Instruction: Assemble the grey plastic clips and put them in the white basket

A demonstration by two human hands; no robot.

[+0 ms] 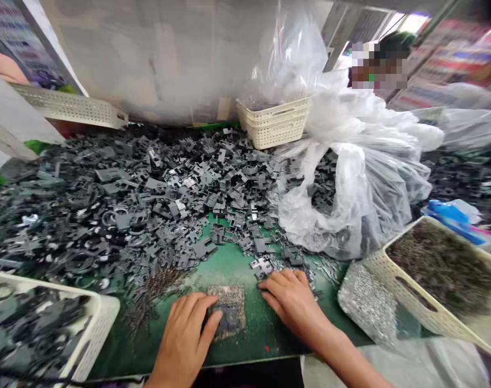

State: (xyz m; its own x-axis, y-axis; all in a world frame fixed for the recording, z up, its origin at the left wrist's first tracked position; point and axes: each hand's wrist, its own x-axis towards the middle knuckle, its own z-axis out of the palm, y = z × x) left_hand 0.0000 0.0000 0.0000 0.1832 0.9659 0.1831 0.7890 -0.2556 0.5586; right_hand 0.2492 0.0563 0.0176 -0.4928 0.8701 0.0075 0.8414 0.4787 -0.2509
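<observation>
Where left fingers (pixel 203 307) rest, pad (pixel 232 295) speckled; squarish

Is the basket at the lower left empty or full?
Not empty: dark pieces cover much of the basket; how deep, I cannot tell.

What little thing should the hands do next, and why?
Maybe the left hand should steady what looks like a dark gray piece on the speckled block: that hand is right at the block's edge, while the right hand is off to the other side, near a shiny piece.
</observation>
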